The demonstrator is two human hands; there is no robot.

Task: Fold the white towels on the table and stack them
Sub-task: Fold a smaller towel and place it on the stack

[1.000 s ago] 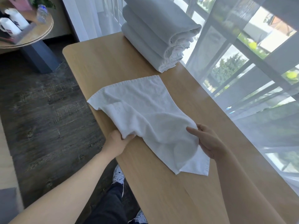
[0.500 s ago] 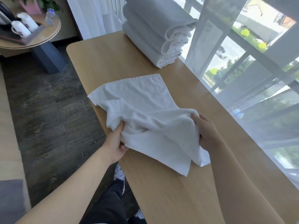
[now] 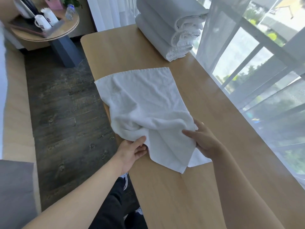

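A: Where's your towel?

B: The white towel point(image 3: 145, 103) lies across the wooden counter point(image 3: 214, 129), far end flat, near end bunched. Your left hand point(image 3: 132, 150) pinches the bunched near edge at the counter's left side.

A: And the other hand?

B: Your right hand point(image 3: 202, 139) grips the towel's right edge — fingers curled into the cloth. The stack of folded towels point(image 3: 165, 25) sits at the counter's far end.

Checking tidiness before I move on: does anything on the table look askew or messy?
The towel lies skewed across the table, its near end bunched between both hands; one corner overhangs the left edge. The folded stack looks neat.
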